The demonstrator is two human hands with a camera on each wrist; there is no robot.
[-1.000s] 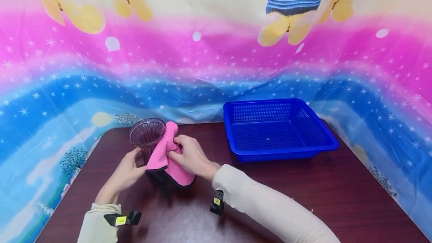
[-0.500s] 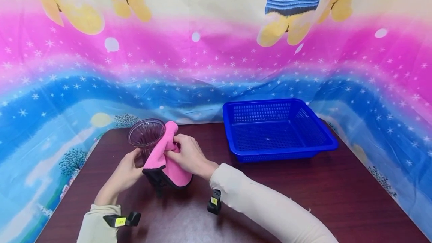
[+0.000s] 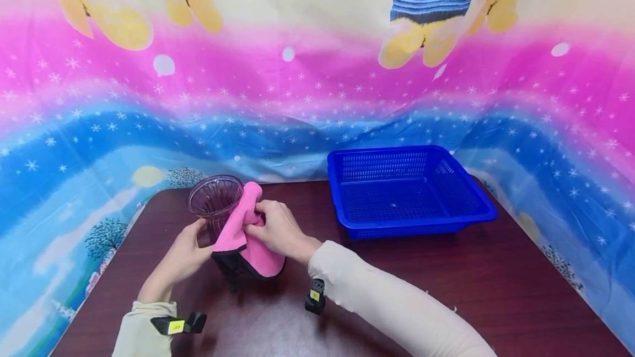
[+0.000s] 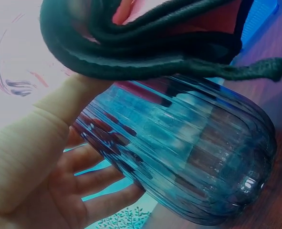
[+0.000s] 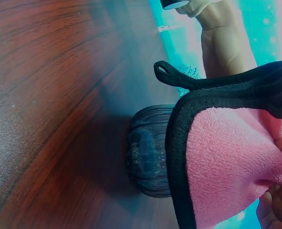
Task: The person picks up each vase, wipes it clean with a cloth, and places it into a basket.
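A clear, ribbed glass vase (image 3: 214, 198) with a flared rim stands tilted at the left of the table in the head view. My left hand (image 3: 182, 255) grips its side, thumb in front and fingers behind. My right hand (image 3: 280, 231) pinches a pink cloth (image 3: 260, 252) with black edging and presses it along the vase's right side. In the left wrist view the vase's ribbed lower body (image 4: 193, 148) shows below the cloth's black border (image 4: 131, 64). The right wrist view has the rounded base (image 5: 148, 151) sticking out past the cloth, close over the table; the cloth hides the rest.
A blue plastic basket (image 3: 416, 219) with perforated walls sits at the back right of the dark wooden table (image 3: 397, 274). Behind the table hangs a printed backdrop cloth (image 3: 297, 87). Black wrist mounts (image 3: 315, 296) are strapped at both sleeves.
The cloth and my right hand have shifted slightly left, then slightly down along the vase. My left hand and the vase stay nearly in place.
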